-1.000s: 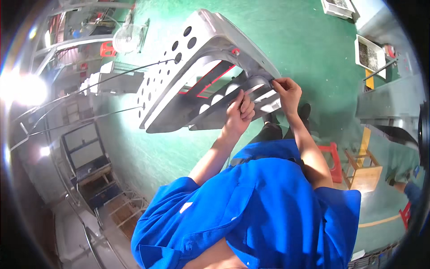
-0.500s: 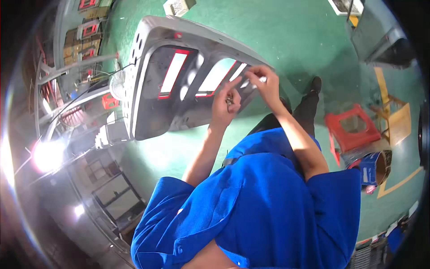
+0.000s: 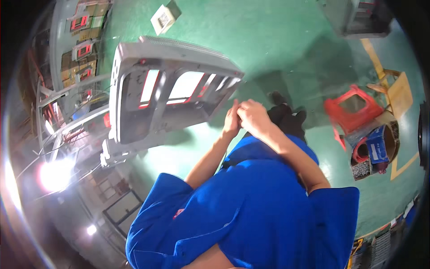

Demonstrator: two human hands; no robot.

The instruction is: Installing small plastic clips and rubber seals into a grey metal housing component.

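My left hand (image 3: 231, 120) and my right hand (image 3: 255, 117) meet in front of my body. The right fingers are curled over the fingertips of the left, and both hands look closed. Whatever lies between them is hidden. Just beyond and to the left stands a large grey moulded panel (image 3: 150, 114), like a vehicle door, with window-like openings edged in red. Neither hand touches it; a gap of green floor separates them from its near right corner.
A metal frame (image 3: 74, 92) stands left of the panel, with a bright lamp (image 3: 56, 174) below. At right are a red plastic stool (image 3: 354, 112), a wooden piece (image 3: 400, 96) and an open box (image 3: 392, 139). A pale block (image 3: 162, 20) lies on the far floor.
My hands, apart before with small metal pieces in the left, have come together closer to my body. The view has shifted, so the panel now appears farther left and away from my hands.
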